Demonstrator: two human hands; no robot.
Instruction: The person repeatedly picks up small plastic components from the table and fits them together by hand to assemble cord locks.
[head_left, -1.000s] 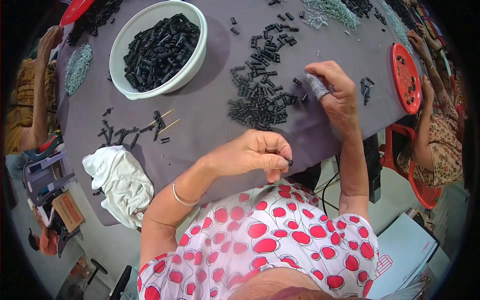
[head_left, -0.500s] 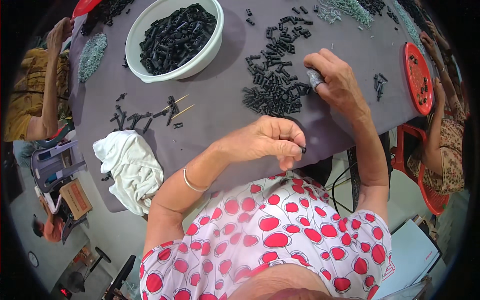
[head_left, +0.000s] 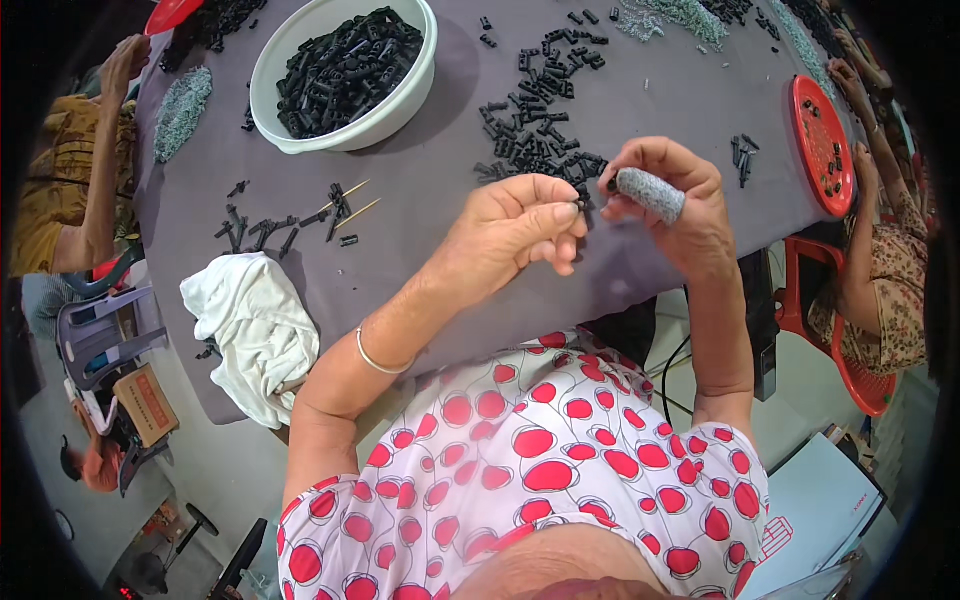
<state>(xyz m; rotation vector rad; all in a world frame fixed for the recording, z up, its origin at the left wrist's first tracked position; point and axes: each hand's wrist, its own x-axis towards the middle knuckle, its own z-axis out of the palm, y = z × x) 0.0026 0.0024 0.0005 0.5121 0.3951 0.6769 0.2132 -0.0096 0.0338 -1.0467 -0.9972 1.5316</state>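
Observation:
My left hand (head_left: 520,230) is closed in a pinch on a small black plastic part (head_left: 581,203), its fingertips hiding most of the part. Close to its right, my right hand (head_left: 695,215) wears a grey knitted finger cover (head_left: 650,194) on the thumb. Between that covered thumb and the curled forefinger sits another small dark part (head_left: 613,185); its shape is mostly hidden. The two hands are near each other but apart, over the front of the table. Just beyond them lies a loose heap of black plastic parts (head_left: 540,130).
A white bowl (head_left: 425,85) full of black parts stands at the back left. Thin wooden sticks (head_left: 357,213) lie beside scattered joined pieces. A white cloth (head_left: 255,335) hangs at the left edge. Co-workers sit left and right; a red tray (head_left: 808,100) is at the right.
My right hand has come back from the heap toward my left and turned, showing the finger cover; a dark part now shows in it. My left hand has risen forward, still pinching its part.

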